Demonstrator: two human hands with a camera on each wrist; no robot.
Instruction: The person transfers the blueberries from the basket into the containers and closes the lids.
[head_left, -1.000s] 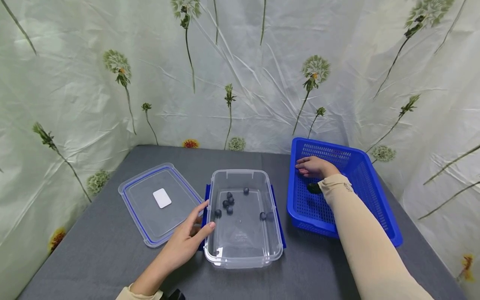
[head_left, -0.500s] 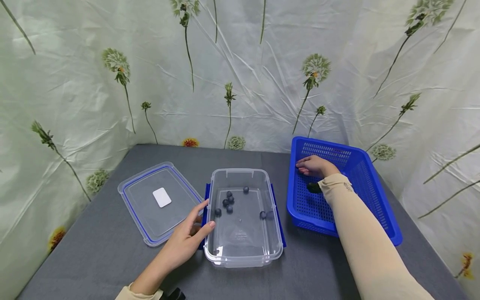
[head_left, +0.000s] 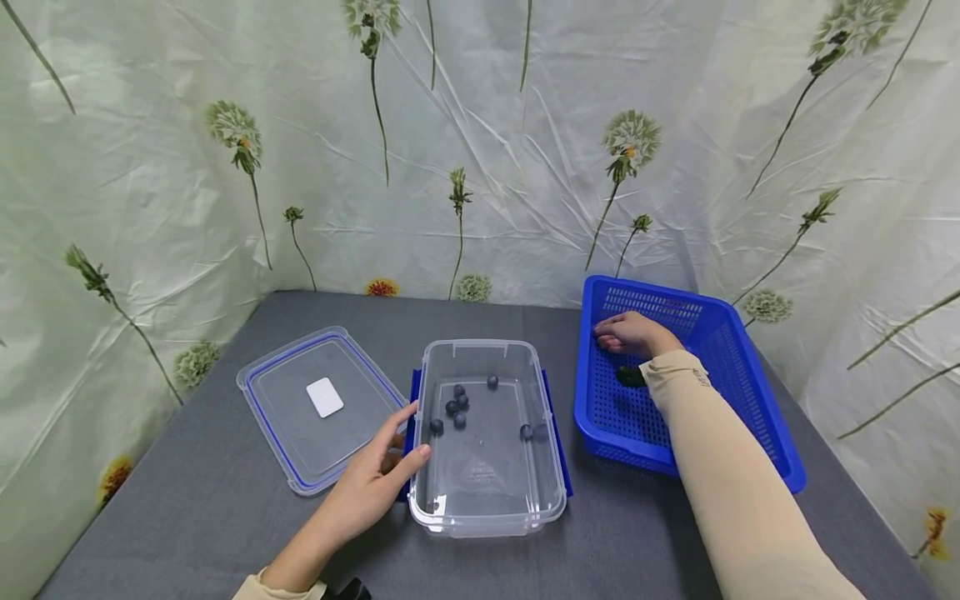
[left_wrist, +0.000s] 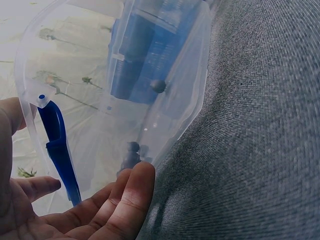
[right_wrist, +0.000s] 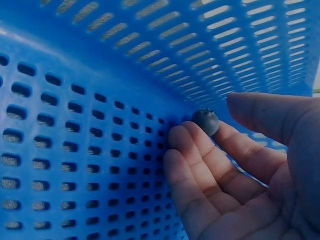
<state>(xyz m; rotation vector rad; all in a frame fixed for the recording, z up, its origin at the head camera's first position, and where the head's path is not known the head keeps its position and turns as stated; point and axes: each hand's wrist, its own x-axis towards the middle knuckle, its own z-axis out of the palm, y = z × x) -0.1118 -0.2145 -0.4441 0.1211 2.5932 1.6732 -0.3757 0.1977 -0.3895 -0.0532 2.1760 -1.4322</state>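
Right hand (right_wrist: 240,165) fingertips touching blueberry (right_wrist: 205,121) in basket (right_wrist: 75,100).

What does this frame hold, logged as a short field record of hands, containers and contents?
left hand: rests open against the clear plastic rectangular box
right hand: inside the blue perforated plastic basket, fingers touching one small dark round berry
box contents: seven dark berries
lid: clear blue-rimmed lid, flat on the grey table, left of the box

Long beige sleeves to wrists; bare hands (head_left: 633,333), no gloves.
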